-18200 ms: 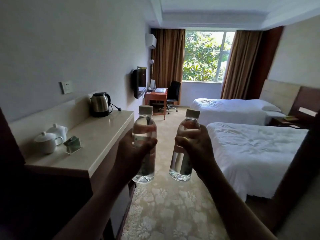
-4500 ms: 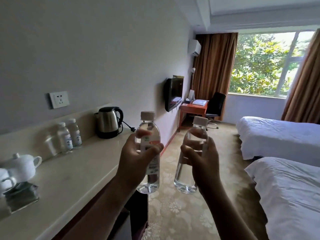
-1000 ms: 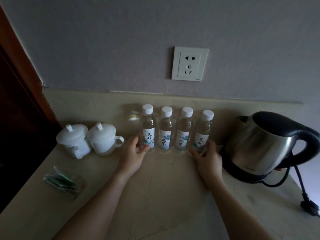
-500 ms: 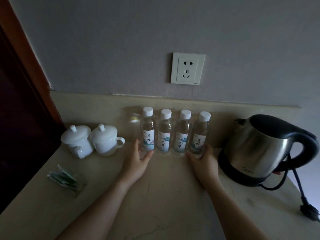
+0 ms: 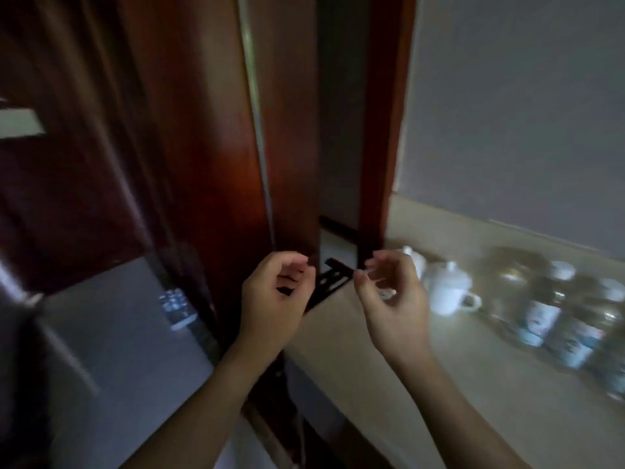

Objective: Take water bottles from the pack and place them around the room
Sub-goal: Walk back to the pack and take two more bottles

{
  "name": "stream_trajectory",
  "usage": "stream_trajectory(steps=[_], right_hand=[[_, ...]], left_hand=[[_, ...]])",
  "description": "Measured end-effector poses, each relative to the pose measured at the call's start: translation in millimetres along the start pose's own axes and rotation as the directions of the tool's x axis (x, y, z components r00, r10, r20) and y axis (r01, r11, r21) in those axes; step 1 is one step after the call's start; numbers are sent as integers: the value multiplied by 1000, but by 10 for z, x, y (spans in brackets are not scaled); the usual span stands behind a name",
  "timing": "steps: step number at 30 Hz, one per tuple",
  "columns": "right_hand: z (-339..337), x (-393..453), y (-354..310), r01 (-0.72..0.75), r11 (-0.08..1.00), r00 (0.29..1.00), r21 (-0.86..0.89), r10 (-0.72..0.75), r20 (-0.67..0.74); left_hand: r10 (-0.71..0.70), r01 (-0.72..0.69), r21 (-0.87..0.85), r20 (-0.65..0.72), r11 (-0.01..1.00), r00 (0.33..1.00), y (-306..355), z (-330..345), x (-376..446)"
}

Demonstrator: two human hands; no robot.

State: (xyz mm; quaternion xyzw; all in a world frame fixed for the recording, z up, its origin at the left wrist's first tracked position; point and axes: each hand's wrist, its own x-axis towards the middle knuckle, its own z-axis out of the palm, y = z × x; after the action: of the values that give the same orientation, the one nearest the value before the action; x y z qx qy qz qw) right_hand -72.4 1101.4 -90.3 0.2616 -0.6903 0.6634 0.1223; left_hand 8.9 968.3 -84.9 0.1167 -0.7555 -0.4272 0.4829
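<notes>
A dark red-brown wooden door panel fills the left of the blurred view, with the pale stone worktop running along the wall to its right. The water bottles stand grouped at the worktop's back edge near the wall — likely parked there out of the way — just beside two white lidded cups. Left hand and right hand float raised side by side, well apart from the bottles, fingers loosely curled and holding nothing.
</notes>
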Motion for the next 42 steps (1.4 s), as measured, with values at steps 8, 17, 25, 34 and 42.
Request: stream_trajectory(steps=[8,17,25,34,42], right_hand=[[2255,-499,-701,77,980,836,185,-164,523],[3860,-709,-1002,23,959,753,282,-202,626],[4927,-462,-886,-12,966,765,257,-157,625],[6369,167,-419,-44,967,746,251,-136,652],[7963,1276,10,-83,963,695,258,-130,708]], left_hand=[[-147,243,175,-432,954,890,-613,-2309,42],[-121,276,212,-545,937,830,-1118,-3691,434],[-156,304,196,-542,932,826,-1733,-4286,1007],[-155,310,224,-524,924,838,-2923,-4606,2055],[-150,331,304,-493,893,857,-4006,-4772,3566]])
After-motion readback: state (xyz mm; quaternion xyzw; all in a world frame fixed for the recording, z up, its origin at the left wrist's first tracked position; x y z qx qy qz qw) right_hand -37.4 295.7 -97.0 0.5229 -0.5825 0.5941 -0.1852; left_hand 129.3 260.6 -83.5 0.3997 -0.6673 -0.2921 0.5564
